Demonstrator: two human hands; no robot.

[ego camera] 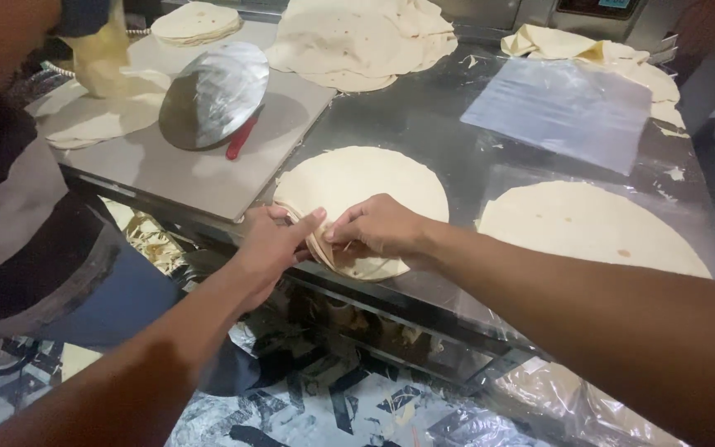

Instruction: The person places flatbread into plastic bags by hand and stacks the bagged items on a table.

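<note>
Two bare forearms reach in from the near edge. The left hand [271, 240] and right hand [378, 228] meet at the front rim of a stack of thin, round, pale flatbreads [366, 186], each pinching its layered edge. The stack lies on the steel tabletop [424, 124], beside one single flatbread [589, 228] and a clear plastic sheet [560, 108].

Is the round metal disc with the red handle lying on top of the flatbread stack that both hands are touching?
No, the metal disc rests on the grey board, apart from the flatbread stack under the left hand and right hand.
</note>
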